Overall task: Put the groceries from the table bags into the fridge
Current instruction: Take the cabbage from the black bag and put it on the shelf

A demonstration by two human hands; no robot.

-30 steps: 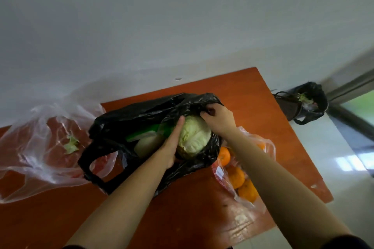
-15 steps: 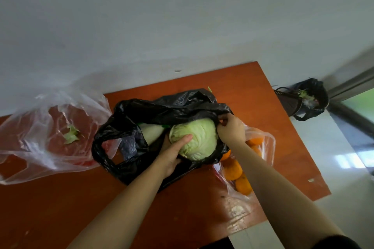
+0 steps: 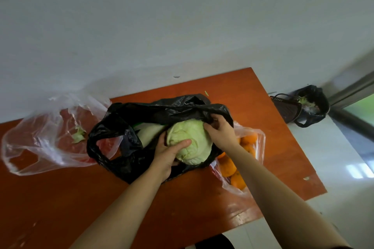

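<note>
Black bag (image 3: 129, 127) hides most of its contents.

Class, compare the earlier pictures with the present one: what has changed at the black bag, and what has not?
The left hand moved from the cabbage's side to cupping it, lifting it partly out of the black bag. The right hand stays gripping the bag's rim. The oranges and clear bag are unchanged.

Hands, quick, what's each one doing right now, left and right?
Left hand: closed on the cabbage, thumb across its front.
Right hand: against the cabbage's far side at the black bag rim; which it grips cannot be told.
</note>
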